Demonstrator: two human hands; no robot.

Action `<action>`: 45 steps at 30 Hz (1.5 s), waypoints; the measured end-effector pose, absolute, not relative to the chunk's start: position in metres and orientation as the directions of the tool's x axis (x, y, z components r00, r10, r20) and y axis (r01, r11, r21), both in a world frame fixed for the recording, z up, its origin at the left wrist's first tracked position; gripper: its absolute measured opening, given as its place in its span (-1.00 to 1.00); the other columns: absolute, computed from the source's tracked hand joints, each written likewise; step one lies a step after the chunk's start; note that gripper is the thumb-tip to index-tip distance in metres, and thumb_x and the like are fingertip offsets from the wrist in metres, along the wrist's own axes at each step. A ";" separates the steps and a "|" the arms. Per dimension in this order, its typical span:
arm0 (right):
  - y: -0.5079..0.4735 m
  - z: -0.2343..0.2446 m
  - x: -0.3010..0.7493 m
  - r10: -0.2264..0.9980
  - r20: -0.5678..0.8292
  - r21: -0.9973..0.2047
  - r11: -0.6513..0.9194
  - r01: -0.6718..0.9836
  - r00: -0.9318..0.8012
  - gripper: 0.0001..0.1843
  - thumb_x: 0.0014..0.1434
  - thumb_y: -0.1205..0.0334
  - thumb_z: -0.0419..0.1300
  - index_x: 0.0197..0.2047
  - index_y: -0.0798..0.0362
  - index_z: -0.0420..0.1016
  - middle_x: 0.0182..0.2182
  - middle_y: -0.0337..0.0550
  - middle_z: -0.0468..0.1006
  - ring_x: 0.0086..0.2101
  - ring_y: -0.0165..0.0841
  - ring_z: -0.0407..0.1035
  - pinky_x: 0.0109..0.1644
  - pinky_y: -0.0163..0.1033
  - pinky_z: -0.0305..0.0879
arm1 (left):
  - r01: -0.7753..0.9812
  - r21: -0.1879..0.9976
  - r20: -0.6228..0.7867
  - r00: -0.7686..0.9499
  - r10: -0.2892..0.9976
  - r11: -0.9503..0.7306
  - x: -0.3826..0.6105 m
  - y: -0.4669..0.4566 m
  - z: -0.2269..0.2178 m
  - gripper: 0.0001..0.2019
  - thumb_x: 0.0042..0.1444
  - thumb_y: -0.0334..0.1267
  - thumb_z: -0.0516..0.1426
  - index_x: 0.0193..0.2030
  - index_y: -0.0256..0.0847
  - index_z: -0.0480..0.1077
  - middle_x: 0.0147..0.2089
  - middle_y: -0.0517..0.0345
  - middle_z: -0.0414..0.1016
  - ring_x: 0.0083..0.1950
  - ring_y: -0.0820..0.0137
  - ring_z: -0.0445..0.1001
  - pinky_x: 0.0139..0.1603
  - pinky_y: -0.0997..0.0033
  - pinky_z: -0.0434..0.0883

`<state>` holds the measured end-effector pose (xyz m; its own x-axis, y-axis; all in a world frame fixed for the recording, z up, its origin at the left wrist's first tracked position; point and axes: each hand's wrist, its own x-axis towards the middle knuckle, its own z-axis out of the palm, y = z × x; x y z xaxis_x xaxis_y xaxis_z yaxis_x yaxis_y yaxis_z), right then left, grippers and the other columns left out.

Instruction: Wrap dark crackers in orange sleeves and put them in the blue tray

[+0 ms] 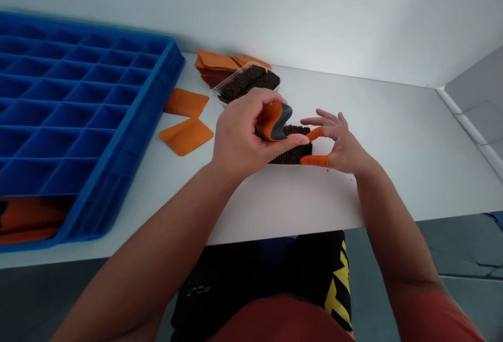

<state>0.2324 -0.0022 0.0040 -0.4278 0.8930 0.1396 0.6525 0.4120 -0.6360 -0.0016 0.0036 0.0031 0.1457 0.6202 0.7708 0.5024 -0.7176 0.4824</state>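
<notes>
My left hand [243, 138] is closed around a small orange pouch [270, 119], bowing its mouth apart so that the grey inside shows. Beneath it lies a row of thin dark brown pieces [293, 154], partly hidden by that hand. My right hand [341, 143] has orange finger covers on its thumb and index finger. Those two fingertips are apart at the right end of the row, the index tip close to my left thumb; the other fingers are stretched out. Whether a piece sits between them I cannot make out.
Behind my left hand a clear plastic tray [251, 83] holds more dark pieces, beside a stack of orange pouches [216, 64]. Two flat orange pouches [186, 135] lie to the left. A blue divided crate [133, 127] at far left has orange pouches in its near compartment.
</notes>
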 end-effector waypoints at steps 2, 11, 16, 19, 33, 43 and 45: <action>-0.003 0.005 0.231 0.893 0.131 -0.634 0.409 0.657 -0.430 -0.61 -0.07 -0.13 0.53 -0.21 -0.20 0.62 0.27 -0.29 0.50 0.47 0.04 0.00 0.52 0.46 -0.61 | 0.509 0.496 0.763 0.132 0.633 -0.703 -0.002 0.003 0.003 -0.44 -0.05 0.26 0.40 -0.09 -0.04 0.41 -0.32 0.26 0.53 -0.35 0.39 0.47 -0.33 0.30 0.42; -0.007 0.005 0.228 0.877 0.176 -0.606 0.454 0.653 -0.447 -0.67 -0.02 -0.06 0.49 -0.21 -0.18 0.63 0.25 -0.26 0.54 0.45 0.07 0.06 0.51 0.52 -0.48 | 0.508 0.531 0.730 0.132 0.671 -0.678 -0.001 0.001 0.008 -0.46 -0.02 0.30 0.36 -0.11 0.00 0.37 -0.35 0.29 0.52 -0.36 0.37 0.48 -0.29 0.23 0.44; -0.006 0.006 0.233 0.849 0.252 -0.595 0.515 0.618 -0.464 -0.78 0.03 0.02 0.47 -0.22 -0.20 0.65 0.19 -0.29 0.60 0.41 0.04 0.17 0.52 0.52 -0.43 | 0.516 0.550 0.680 0.181 0.710 -0.657 -0.001 -0.001 0.009 -0.43 -0.06 0.29 0.39 -0.09 -0.03 0.39 -0.34 0.24 0.54 -0.35 0.33 0.47 -0.24 0.15 0.44; -0.006 0.007 0.236 0.841 0.264 -0.598 0.527 0.604 -0.472 -0.83 0.06 0.06 0.46 -0.24 -0.21 0.67 0.17 -0.32 0.62 0.40 0.02 0.19 0.53 0.51 -0.43 | 0.544 0.543 0.645 0.217 0.733 -0.639 -0.002 -0.002 0.008 -0.43 -0.05 0.28 0.38 -0.06 -0.02 0.40 -0.31 0.22 0.57 -0.30 0.29 0.50 -0.19 0.12 0.44; -0.008 0.020 0.242 0.849 0.384 -0.801 0.502 0.325 -0.363 -0.88 0.11 0.00 0.46 -0.34 -0.22 0.66 0.03 -0.33 0.68 0.27 -0.09 0.39 0.43 0.23 0.25 | 0.561 0.451 0.697 0.265 0.667 -0.694 0.001 0.000 0.002 -0.58 0.04 0.14 0.39 -0.20 -0.11 0.44 -0.37 0.25 0.57 -0.33 0.34 0.48 -0.18 0.19 0.43; 0.007 0.003 0.244 0.917 0.275 -0.915 0.341 0.214 -0.289 -0.81 0.04 -0.05 0.49 -0.35 -0.18 0.68 -0.05 -0.26 0.69 0.05 -0.17 0.54 0.24 0.15 0.44 | 0.533 0.466 0.711 0.251 0.658 -0.706 0.001 0.002 0.000 -0.58 0.02 0.15 0.40 -0.20 -0.06 0.43 -0.33 0.25 0.58 -0.28 0.32 0.49 -0.16 0.15 0.44; 0.009 0.000 0.244 0.932 0.241 -0.938 0.296 0.183 -0.271 -0.79 0.01 -0.05 0.50 -0.37 -0.16 0.67 -0.06 -0.24 0.69 -0.01 -0.20 0.55 0.12 0.11 0.51 | 0.529 0.464 0.716 0.249 0.652 -0.711 0.001 0.002 0.000 -0.58 0.00 0.15 0.41 -0.21 -0.06 0.43 -0.34 0.25 0.58 -0.29 0.31 0.49 -0.17 0.14 0.45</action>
<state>0.2435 0.0089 0.0001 -0.2709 0.9319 0.2414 0.1827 0.2960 -0.9376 0.0009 0.0016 0.0002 0.2490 0.6524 0.7157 0.5293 -0.7106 0.4636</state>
